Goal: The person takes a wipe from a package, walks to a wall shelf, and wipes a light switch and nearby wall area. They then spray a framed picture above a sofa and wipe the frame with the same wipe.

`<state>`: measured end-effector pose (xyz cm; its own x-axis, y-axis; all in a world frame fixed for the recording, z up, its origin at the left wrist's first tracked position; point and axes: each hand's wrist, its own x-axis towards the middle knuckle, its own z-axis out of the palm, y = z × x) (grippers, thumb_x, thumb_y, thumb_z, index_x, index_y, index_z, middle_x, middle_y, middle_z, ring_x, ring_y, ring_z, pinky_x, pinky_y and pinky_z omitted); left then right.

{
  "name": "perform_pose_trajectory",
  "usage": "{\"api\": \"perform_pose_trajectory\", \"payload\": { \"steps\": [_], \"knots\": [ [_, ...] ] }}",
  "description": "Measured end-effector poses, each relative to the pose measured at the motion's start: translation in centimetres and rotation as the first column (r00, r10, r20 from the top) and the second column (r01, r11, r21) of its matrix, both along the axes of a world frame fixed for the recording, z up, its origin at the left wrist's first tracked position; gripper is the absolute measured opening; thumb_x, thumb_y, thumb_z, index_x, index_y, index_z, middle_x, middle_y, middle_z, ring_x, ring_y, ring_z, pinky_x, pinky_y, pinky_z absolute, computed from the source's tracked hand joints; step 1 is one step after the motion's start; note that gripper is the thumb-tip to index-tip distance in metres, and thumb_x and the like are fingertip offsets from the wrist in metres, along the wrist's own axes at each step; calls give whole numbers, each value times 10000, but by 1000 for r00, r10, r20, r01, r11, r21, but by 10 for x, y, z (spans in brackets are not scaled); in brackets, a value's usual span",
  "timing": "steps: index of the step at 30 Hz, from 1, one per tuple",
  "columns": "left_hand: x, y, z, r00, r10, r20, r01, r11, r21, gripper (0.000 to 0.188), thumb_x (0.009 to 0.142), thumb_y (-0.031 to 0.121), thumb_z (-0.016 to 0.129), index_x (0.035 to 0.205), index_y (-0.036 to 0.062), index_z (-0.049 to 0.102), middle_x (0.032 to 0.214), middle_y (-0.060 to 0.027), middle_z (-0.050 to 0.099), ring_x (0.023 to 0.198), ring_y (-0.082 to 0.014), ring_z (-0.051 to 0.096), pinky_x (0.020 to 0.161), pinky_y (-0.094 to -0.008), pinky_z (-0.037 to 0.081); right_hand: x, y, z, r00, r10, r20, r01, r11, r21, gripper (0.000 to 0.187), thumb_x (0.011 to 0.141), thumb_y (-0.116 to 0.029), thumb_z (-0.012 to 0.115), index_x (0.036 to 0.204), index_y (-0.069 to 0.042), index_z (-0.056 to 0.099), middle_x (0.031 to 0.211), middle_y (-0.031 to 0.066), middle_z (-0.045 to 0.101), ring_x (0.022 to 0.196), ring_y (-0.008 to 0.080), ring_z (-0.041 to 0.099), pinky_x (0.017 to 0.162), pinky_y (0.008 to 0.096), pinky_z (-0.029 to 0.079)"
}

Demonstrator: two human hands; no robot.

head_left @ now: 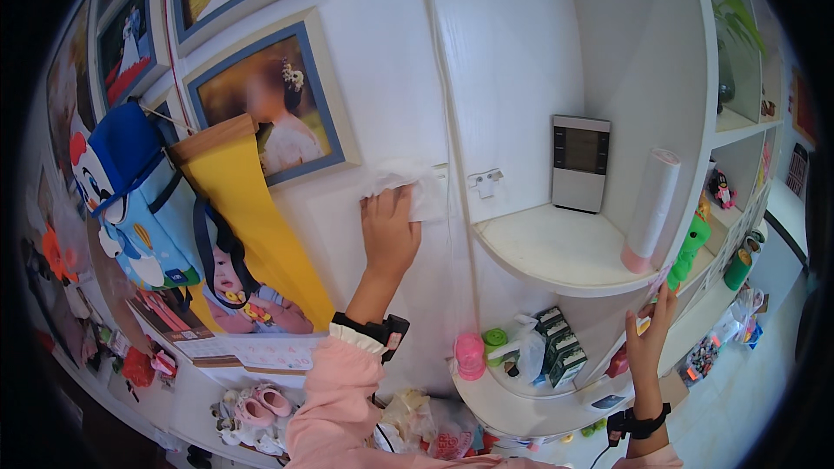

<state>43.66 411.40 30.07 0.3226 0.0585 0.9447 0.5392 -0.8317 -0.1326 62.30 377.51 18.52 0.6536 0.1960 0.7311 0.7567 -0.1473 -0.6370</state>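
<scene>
My left hand is raised against the white wall, fingers pressing a crumpled white tissue to it. The tissue lies beside a white wall plate, partly covering it. My right hand is at the front edge of the white corner shelf, below its rounded board. Its fingers point upward, with the thumb apart, close to a green toy. Whether the fingertips touch the shelf edge I cannot tell.
On the shelf stand a grey digital clock and a white roll. Lower down are a pink cup and dark green boxes. Framed photos, a blue cartoon backpack and a yellow hanging cover the left wall.
</scene>
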Motion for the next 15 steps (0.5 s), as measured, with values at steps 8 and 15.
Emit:
{"api": "perform_pose_trajectory", "payload": {
  "steps": [8,15],
  "knots": [
    [13,-12,5,988,-150,-30,150,988,-30,355,682,-20,533,1034,-14,578,961,-121,543,877,-311,502,778,-420,398,1,1,-1,1000,6,1,-6,1000,14,758,681,62,583,1359,0,250,1173,124,353,777,175,411,765,274,387],
    [35,-12,22,947,-301,-112,304,953,11,361,690,-62,465,1027,-6,585,915,-109,575,817,-307,527,722,-393,421,0,1,-1,1000,11,-22,-10,1000,24,749,684,60,581,1357,-5,259,1202,129,348,775,177,416,765,275,389]
  ]
}}
